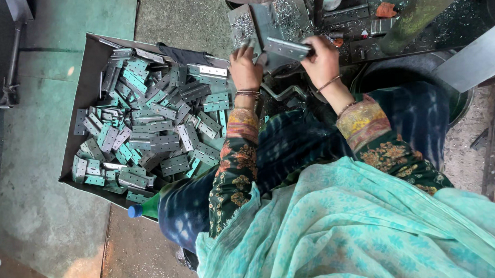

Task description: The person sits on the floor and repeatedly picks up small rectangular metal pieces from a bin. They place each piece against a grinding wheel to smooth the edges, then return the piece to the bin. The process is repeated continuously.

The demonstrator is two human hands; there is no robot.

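Nearest the camera: teal scarf, patterned sleeves, both forearms reaching forward. Left hand (pixel 245 68) has its grip closed on the near-left end of a steel hinge (pixel 286 48); right hand (pixel 322 58) pinches the other end, so the hinge is held level between them, just above the chip-strewn machine table (pixel 364 28). Judgement: keep both ends supported and the leaves flat and square before seating, fingers off the sharp swarf. Left of the knees, an open box (pixel 86 73) heaped with grey and teal hinges, well apart from the hands.

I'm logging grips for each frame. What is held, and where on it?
A metal hinge: right hand grips its right end, left hand its left end.
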